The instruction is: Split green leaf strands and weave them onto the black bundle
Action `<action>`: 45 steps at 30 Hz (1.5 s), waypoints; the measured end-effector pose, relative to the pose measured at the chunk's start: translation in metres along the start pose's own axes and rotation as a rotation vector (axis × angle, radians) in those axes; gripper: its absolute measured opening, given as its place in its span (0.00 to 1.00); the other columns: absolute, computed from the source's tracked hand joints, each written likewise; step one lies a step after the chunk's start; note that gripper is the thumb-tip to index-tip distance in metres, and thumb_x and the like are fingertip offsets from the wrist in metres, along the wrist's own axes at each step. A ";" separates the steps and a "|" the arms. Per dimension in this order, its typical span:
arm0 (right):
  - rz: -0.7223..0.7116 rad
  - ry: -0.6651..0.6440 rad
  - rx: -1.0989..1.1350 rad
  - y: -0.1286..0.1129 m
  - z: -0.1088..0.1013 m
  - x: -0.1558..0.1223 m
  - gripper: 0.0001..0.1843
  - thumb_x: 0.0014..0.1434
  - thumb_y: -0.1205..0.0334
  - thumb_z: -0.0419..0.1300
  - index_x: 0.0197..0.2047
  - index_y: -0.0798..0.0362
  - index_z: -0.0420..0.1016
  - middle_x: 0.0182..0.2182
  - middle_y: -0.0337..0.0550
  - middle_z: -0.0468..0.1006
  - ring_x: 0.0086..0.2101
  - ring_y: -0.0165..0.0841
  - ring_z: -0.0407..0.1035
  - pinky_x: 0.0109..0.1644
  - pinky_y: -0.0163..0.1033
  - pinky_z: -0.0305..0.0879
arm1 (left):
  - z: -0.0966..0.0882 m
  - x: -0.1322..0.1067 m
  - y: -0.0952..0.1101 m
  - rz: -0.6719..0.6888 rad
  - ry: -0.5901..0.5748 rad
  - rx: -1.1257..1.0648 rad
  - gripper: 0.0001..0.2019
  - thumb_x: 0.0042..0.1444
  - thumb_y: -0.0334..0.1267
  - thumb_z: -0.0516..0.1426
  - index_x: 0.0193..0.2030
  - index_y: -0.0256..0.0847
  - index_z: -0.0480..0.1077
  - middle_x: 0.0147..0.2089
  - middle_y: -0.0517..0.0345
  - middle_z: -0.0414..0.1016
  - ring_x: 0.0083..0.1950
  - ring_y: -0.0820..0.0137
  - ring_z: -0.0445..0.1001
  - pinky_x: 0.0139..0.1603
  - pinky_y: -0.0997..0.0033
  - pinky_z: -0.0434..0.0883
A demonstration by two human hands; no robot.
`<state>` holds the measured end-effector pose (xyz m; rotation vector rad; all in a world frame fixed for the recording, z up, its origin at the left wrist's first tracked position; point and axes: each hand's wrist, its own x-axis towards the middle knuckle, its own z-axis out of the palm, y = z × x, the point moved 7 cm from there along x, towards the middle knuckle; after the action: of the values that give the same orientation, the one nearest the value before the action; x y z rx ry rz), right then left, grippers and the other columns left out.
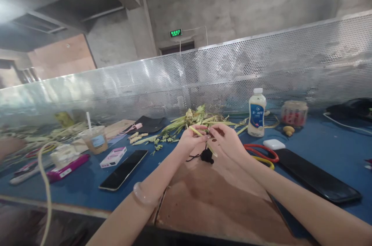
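My left hand (190,140) is closed with a narrow yellow-green plant strip (195,131) between its fingers. My right hand (226,139) meets it fingertip to fingertip in a pinch, and what it grips there is too small to make out. Just below the fingers, a small black bundle (207,155), like wound thread, hangs or lies over the brown board (223,195); I cannot tell which. A black strand runs from it up toward the hands. Behind the hands lies a pile of green and yellow leaf strips (181,123).
Left are a phone (123,170), a pink-white box (114,156), a drink cup (95,140) and a purple packet (68,167). Right stand a bottle (257,114), red and yellow rings (266,151), a white case (274,144) and a long black object (316,176). A perforated metal screen (221,67) closes the back.
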<state>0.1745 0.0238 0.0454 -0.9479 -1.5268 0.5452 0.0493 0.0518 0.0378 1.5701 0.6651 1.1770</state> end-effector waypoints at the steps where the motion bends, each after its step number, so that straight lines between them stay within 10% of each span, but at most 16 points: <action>1: 0.027 -0.007 0.021 0.002 0.001 0.000 0.10 0.53 0.55 0.54 0.33 0.53 0.70 0.29 0.42 0.75 0.30 0.33 0.70 0.32 0.38 0.68 | 0.000 0.000 0.000 0.008 -0.006 0.002 0.19 0.39 0.34 0.65 0.39 0.36 0.67 0.30 0.60 0.70 0.33 0.74 0.70 0.39 0.72 0.66; 13: 0.247 -0.069 0.315 0.014 0.008 0.000 0.09 0.50 0.57 0.57 0.27 0.54 0.70 0.28 0.43 0.76 0.31 0.33 0.71 0.38 0.40 0.69 | -0.001 0.001 -0.002 0.009 0.006 0.021 0.18 0.37 0.36 0.66 0.36 0.35 0.66 0.30 0.58 0.71 0.35 0.70 0.72 0.41 0.67 0.67; 21: 0.123 0.017 0.017 0.016 0.000 0.005 0.10 0.52 0.57 0.53 0.29 0.55 0.68 0.28 0.43 0.75 0.32 0.33 0.70 0.38 0.40 0.65 | 0.001 0.003 -0.006 0.001 -0.034 -0.019 0.17 0.37 0.34 0.66 0.33 0.34 0.65 0.31 0.56 0.73 0.36 0.69 0.73 0.43 0.66 0.66; 45: 0.180 -0.049 0.337 0.013 0.005 0.001 0.11 0.47 0.55 0.58 0.28 0.55 0.70 0.25 0.38 0.72 0.27 0.28 0.65 0.33 0.34 0.62 | 0.009 -0.003 -0.006 -0.005 -0.103 -0.091 0.12 0.38 0.31 0.65 0.33 0.33 0.73 0.36 0.51 0.76 0.41 0.66 0.73 0.50 0.63 0.64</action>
<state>0.1727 0.0327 0.0342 -0.8166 -1.3442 0.9287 0.0575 0.0479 0.0308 1.5403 0.5409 1.0994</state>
